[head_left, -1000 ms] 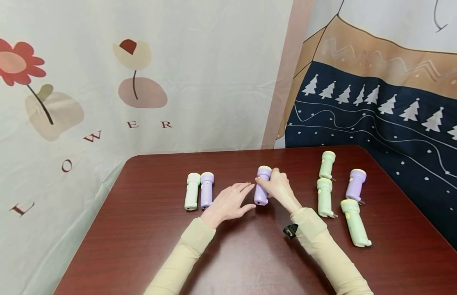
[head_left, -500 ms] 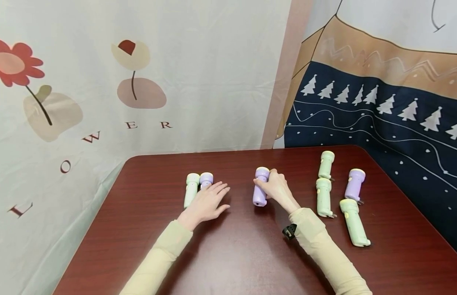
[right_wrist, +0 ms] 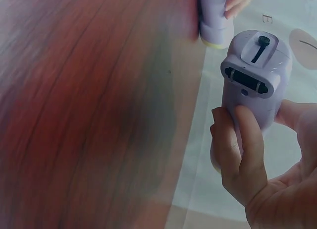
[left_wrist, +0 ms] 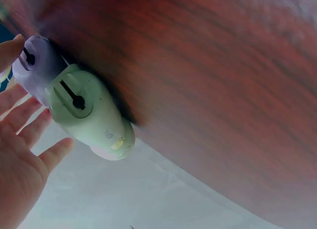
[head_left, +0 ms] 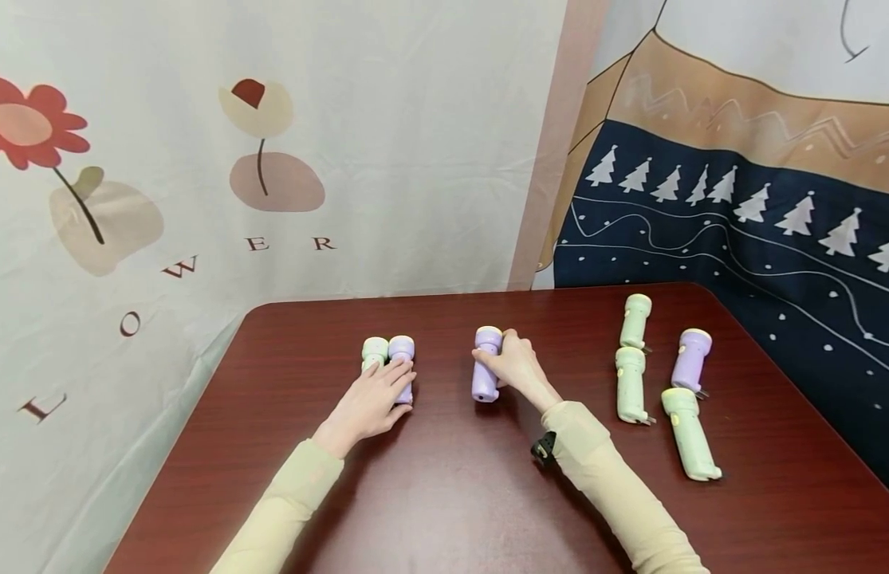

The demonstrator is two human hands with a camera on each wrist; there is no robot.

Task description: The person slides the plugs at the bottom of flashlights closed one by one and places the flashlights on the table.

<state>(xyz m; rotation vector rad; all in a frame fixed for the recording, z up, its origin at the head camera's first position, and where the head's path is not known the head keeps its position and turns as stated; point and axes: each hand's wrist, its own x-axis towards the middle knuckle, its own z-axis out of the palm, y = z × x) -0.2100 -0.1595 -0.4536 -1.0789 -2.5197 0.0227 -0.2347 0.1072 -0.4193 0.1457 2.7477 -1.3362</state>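
Two flashlights lie side by side at the left of the head view, one light green (head_left: pixel 375 349) and one purple (head_left: pixel 402 347). My left hand (head_left: pixel 363 405) reaches over both with fingers extended, hiding much of their bodies. In the left wrist view the spread fingers lie along the far side of the green flashlight (left_wrist: pixel 94 102) and the purple one (left_wrist: pixel 42 65). Farther right, my right hand (head_left: pixel 519 368) grips another purple flashlight (head_left: pixel 485 379), thumb on one side and fingers on the other. Its tail end with a dark slot (right_wrist: pixel 247 81) shows in the right wrist view.
On the right of the brown table (head_left: pixel 444 494) lie a purple flashlight (head_left: pixel 691 359) and three green flashlights, one at the back (head_left: pixel 636 320), one below it (head_left: pixel 631 387) and one nearest me (head_left: pixel 691 438). Printed curtains (head_left: pixel 415 159) hang behind the table.
My left hand has moved left, away from the held flashlight and over the left pair. My right hand has shifted slightly left, carrying the purple flashlight.
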